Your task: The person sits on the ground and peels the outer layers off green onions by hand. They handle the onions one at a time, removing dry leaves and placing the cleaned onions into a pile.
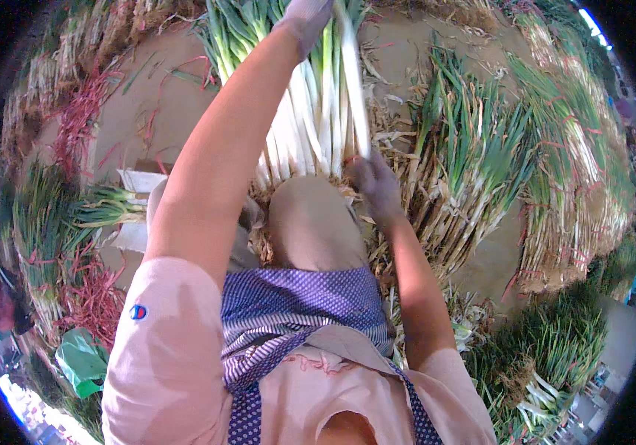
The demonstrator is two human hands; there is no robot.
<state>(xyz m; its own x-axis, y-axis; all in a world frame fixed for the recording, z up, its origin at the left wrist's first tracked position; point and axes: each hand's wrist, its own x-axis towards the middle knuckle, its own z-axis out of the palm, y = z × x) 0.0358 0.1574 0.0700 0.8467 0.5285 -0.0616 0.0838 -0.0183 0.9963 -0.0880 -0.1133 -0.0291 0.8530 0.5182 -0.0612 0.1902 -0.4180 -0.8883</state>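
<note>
A row of leeks or large green onions [295, 128], with white stalks and green tops, lies in front of my knee, roots towards me. My left hand [306, 22], in a pale glove, reaches across to the green tops at the upper edge and is closed around the upper part of one blurred white stalk [354, 89]. My right hand [376, 183], in a darker, dirty-looking glove, is at the root end of that same stalk, at the right side of the row. Its fingers are blurred, so its hold is unclear.
Untrimmed green onions [462, 150] lie at the right, with tied bundles [568, 167] beyond. Peeled dry leaves [390, 133] litter the floor beside the row. Red ties [81, 122] lie in piles at the left, near a small bundle [112, 208] and a green plastic bag [81, 361].
</note>
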